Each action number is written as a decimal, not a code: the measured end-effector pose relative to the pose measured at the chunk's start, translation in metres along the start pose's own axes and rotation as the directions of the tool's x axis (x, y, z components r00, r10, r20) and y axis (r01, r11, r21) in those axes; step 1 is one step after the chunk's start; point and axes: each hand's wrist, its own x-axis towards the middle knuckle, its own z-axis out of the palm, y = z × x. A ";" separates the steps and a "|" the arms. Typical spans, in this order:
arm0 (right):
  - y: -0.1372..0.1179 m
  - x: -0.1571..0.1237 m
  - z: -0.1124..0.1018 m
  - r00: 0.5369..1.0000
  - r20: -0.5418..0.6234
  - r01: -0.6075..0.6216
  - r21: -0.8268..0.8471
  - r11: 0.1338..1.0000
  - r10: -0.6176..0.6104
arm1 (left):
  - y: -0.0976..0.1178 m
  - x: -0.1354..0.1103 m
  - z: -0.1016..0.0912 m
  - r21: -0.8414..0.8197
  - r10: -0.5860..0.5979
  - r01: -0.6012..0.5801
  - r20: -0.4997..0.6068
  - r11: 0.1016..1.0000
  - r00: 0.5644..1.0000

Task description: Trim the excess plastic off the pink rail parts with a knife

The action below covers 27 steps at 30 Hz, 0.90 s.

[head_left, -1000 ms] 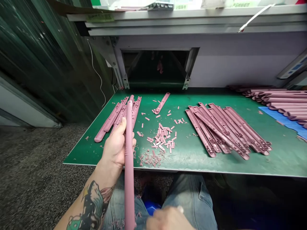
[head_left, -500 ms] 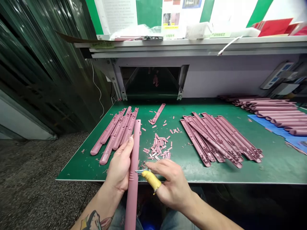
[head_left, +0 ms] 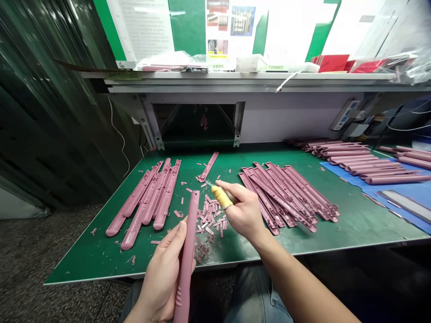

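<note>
Left hand (head_left: 161, 278): one mauve moulded plastic bar (head_left: 186, 255), gripped at the tabletop's front edge. Right hand (head_left: 244, 211): yellow-gripped craft knife (head_left: 218, 196), held above loose mauve trimmings (head_left: 210, 215). Green tabletop (head_left: 363, 224): left bar group (head_left: 144, 197); right bar stack (head_left: 283, 197).

A green workbench (head_left: 353, 220) carries two groups of mauve plastic strips (head_left: 286, 193), scattered offcuts (head_left: 210, 211) and a blue mat (head_left: 397, 190).

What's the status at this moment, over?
Left hand gripping mauve plastic strip; right hand holding yellow-handled knife, off the strip; offcuts scattered on the bench below.
</note>
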 end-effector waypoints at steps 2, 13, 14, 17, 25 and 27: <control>-0.003 -0.010 -0.001 0.998 0.059 0.026 0.038 0.999 -0.028 | 0.000 0.000 -0.002 -0.025 -0.033 0.033 -0.017 0.999 0.999; -0.007 -0.020 0.002 0.999 -0.012 -0.041 0.060 0.997 0.042 | -0.002 -0.006 -0.010 -0.096 0.005 0.013 0.180 0.995 0.984; -0.006 -0.019 0.001 0.998 0.028 -0.056 0.073 0.996 0.055 | -0.002 -0.005 -0.012 -0.062 0.023 -0.010 0.212 0.998 0.977; -0.006 -0.022 0.002 0.977 0.206 -0.066 0.054 0.996 0.053 | -0.001 -0.001 -0.018 0.095 0.024 -0.044 0.210 0.994 0.977; -0.010 -0.019 0.017 0.877 0.481 0.179 -0.336 0.925 0.005 | -0.012 0.008 -0.024 0.114 0.052 -0.066 0.125 0.991 0.991; -0.013 -0.013 0.016 0.861 0.509 0.238 -0.423 0.874 0.012 | -0.014 0.011 -0.027 0.017 0.027 -0.030 0.158 0.999 0.987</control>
